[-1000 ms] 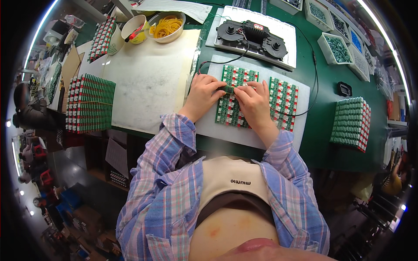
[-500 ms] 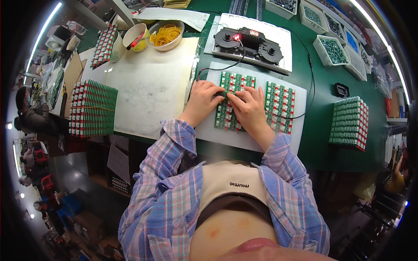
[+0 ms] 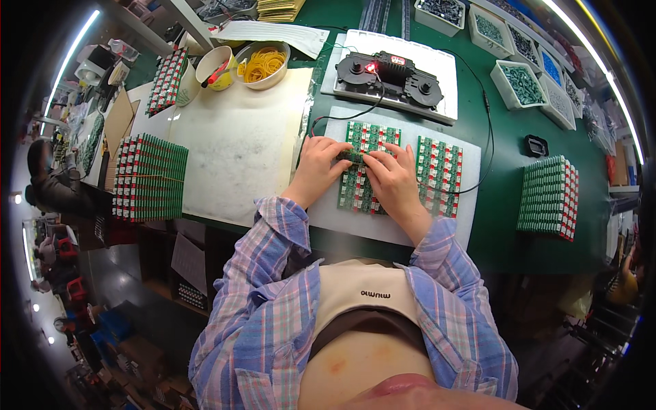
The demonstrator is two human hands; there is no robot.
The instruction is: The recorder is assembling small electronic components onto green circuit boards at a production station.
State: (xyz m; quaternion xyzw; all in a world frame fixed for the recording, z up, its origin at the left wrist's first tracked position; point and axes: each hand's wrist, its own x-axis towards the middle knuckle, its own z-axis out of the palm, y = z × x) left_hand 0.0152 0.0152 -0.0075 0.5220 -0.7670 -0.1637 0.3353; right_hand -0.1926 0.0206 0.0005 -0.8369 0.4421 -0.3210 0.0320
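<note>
Two green circuit board panels with rows of white and red parts lie side by side on a white foam sheet [image 3: 321, 217]. Over the left panel [image 3: 357, 194], both my hands meet at a small dark green strip [image 3: 352, 156], which looks like a narrow circuit board. My left hand [image 3: 316, 166] pinches its left end between thumb and fingers. At the other end, my right hand [image 3: 394, 179] has thumb and forefinger closed on it, the other fingers spread over the panel. The right panel [image 3: 439, 171] lies untouched beside my right hand. Fingertips partly hide the strip.
Beyond the foam, a black device [image 3: 389, 76] with two round knobs and a red light sits on a white box. Stacked boards [image 3: 147, 179] stand left, another stack [image 3: 547, 198] right. A bowl of yellow rubber bands [image 3: 265, 65] and part trays [image 3: 519, 83] line the back.
The dark green strip shows more plainly between my fingertips, and my fingers have shifted slightly around it. The whole scene sits slightly lower in the picture.
</note>
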